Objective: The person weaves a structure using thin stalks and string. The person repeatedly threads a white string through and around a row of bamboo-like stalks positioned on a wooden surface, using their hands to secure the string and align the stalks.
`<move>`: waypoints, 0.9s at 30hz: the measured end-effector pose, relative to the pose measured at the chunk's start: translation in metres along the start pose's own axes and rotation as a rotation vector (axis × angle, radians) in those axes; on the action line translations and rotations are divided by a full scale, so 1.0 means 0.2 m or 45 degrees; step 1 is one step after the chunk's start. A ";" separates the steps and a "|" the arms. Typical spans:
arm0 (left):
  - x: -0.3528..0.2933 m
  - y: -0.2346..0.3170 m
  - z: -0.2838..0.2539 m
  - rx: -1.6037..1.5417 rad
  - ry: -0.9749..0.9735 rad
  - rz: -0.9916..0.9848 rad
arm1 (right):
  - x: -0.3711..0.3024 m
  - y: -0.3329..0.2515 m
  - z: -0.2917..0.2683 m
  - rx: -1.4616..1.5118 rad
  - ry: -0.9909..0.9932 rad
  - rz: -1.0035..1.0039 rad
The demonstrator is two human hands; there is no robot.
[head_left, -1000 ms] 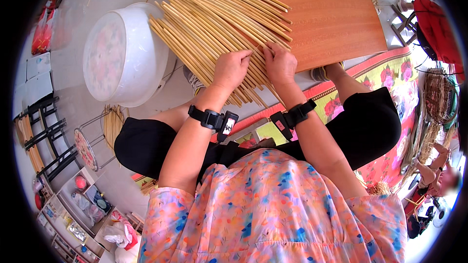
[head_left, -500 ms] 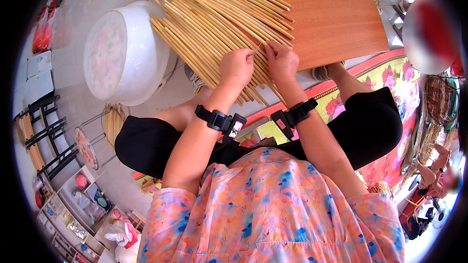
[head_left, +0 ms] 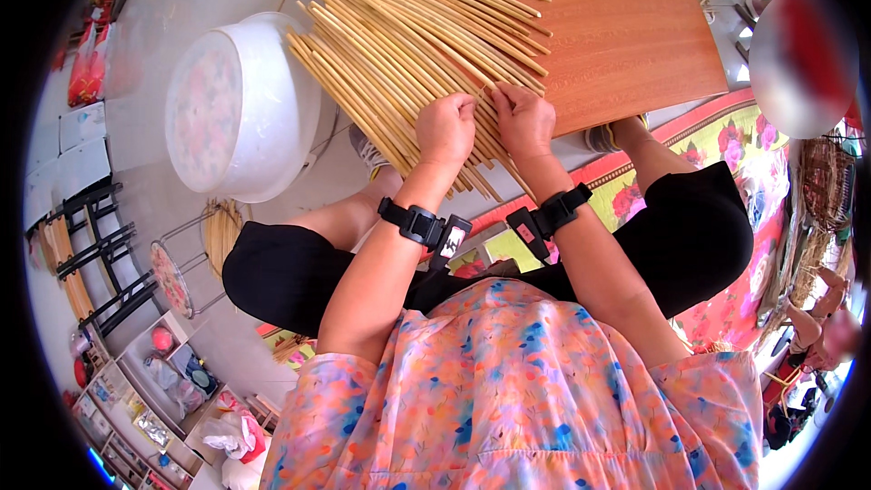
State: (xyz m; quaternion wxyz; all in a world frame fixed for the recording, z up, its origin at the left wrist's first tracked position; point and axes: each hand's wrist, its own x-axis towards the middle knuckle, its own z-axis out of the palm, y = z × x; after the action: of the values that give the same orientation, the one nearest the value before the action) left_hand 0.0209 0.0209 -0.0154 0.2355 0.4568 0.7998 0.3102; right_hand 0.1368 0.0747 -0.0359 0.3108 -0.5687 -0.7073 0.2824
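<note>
A wide row of straight, pale yellow plant stalks point(head_left: 390, 54) lies slanting over the near left part of the brown wooden table, their lower ends sticking out past its edge. Over the right side of these stalks, my left hand point(head_left: 446, 130) is closed in a pinch, thumb against forefinger. Close beside it, my right hand point(head_left: 526, 120) pinches too, its knuckles turned up. A thin strand point(head_left: 482, 91) seems to run between the two sets of fingertips; its ends are hidden. Both wrists wear black straps with small boxes.
The brown tabletop point(head_left: 626, 27) stretches off to the right. A white, film-covered round tub point(head_left: 281, 118) stands at the left, near a round-seated stool point(head_left: 171, 279). A flowered mat point(head_left: 717, 141) covers the floor at the right. Shelves point(head_left: 136, 390) stand lower left; another person point(head_left: 821, 327) sits far right.
My left hand has shifted slightly right, still pinched. The right hand holds almost the same spot. The view has moved a little, so the tub and stalks appear slightly lower and to the right.
</note>
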 end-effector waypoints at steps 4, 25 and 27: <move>0.01 0.01 0.00 -0.017 -0.017 0.000 | 0.01 0.02 0.00 0.007 -0.010 -0.026; 0.00 0.03 0.03 0.154 0.054 -0.018 | 0.01 0.04 0.03 0.047 0.011 -0.030; 0.00 0.03 0.03 0.171 0.044 -0.030 | 0.01 0.04 0.03 0.068 0.009 -0.036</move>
State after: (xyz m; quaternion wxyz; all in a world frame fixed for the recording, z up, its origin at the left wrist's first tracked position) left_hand 0.0286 0.0240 -0.0155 0.1942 0.4566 0.8281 0.2609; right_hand 0.1370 0.0784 -0.0464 0.3326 -0.5509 -0.7064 0.2947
